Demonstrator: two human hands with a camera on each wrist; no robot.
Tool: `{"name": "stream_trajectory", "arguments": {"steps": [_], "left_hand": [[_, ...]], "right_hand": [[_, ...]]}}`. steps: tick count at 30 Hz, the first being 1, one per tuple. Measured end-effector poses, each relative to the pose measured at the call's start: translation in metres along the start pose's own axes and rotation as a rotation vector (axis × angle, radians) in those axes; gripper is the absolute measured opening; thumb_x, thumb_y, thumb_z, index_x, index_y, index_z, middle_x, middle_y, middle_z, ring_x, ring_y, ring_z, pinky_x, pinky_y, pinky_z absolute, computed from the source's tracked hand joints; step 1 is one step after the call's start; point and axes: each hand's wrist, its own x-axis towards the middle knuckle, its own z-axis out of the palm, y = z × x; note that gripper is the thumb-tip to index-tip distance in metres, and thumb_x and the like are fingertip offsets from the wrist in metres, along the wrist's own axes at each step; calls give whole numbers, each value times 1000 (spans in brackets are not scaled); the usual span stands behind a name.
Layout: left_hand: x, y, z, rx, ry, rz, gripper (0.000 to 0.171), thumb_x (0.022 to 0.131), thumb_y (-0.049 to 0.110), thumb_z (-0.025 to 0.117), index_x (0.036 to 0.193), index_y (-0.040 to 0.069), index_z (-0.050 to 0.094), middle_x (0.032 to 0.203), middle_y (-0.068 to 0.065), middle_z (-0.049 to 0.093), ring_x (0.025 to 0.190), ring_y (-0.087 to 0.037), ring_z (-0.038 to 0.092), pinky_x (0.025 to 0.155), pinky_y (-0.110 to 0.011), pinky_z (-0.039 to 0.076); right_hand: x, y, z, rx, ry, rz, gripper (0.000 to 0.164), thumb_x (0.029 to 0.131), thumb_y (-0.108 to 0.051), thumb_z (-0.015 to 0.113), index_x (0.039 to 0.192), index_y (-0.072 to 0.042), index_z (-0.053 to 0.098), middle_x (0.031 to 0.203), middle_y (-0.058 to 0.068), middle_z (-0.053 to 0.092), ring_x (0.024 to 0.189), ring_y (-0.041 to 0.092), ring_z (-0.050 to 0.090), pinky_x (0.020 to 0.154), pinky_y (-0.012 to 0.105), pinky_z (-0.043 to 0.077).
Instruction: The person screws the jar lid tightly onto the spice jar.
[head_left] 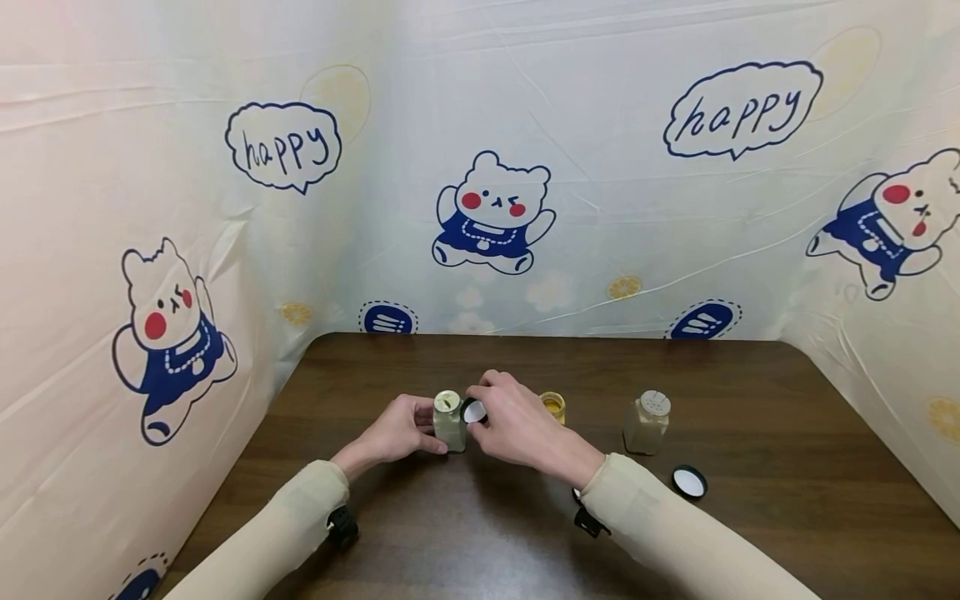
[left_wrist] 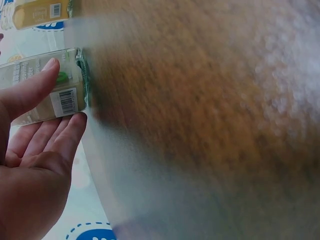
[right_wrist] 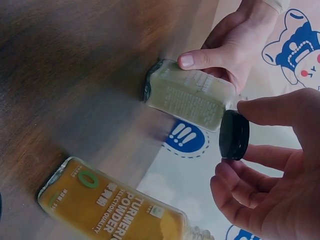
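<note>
My left hand (head_left: 396, 431) grips a square glass spice jar (head_left: 450, 432) of pale greenish powder, which stands upright on the table. Its thumb lies along one side in the left wrist view, with fingers on the other. The jar's top has no lid on it and shows a pale cover with a dark opening. Just right of the jar's top, my right hand (head_left: 517, 417) pinches a black screw lid (right_wrist: 234, 135) between thumb and fingers, its white inside visible in the head view. Beside that hand stands a lidless jar of turmeric powder (right_wrist: 115, 205), partly hidden in the head view.
Farther right stands another glass jar (head_left: 647, 425) with a pale perforated top. A black lid (head_left: 689, 482) lies white side up near it. Another lid is mostly hidden by the right sleeve. A printed cloth (head_left: 600, 233) surrounds the wooden table (head_left: 450, 533).
</note>
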Motion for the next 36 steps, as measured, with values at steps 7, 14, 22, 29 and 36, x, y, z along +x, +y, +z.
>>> {"name": "stream_trajectory", "arguments": {"steps": [7,14,22,29,36], "left_hand": [[-1,2,0,3,-2,-3,53,78,-10,88,128,-6,70,121,-17,74,116,-33,71,99,-41,57],[-1,3,0,6,-3,4,52,79,-10,88,127,-6,70,120,-17,75,115,-33,71,98,-40,57],[-1,2,0,0,-9,5,51,79,-11,87,127,-7,70,119,-17,75,116,-33,71,97,-37,58],[-1,2,1,-10,-14,5,49,79,-11,87,125,-6,71,118,-16,75,115,-31,71,96,-35,58],[0,3,1,-12,-18,11,48,80,-11,87,125,-7,71,119,-16,75,115,-32,71,96,-37,58]], "right_hand": [[0,0,-2,1,-12,4,40,94,-20,76,130,-2,72,117,11,65,103,24,61,84,34,58],[1,-1,-3,21,-17,17,42,95,-21,76,133,-5,70,118,10,65,102,23,60,81,33,57],[3,-3,-3,24,4,7,45,95,-23,77,136,-7,68,123,10,65,108,25,60,87,37,57],[5,-5,-2,36,30,8,48,96,-28,78,138,-7,67,126,11,65,114,25,61,91,39,58],[9,-5,2,54,56,-4,49,95,-27,79,137,-6,67,125,10,65,112,24,60,93,39,57]]}}
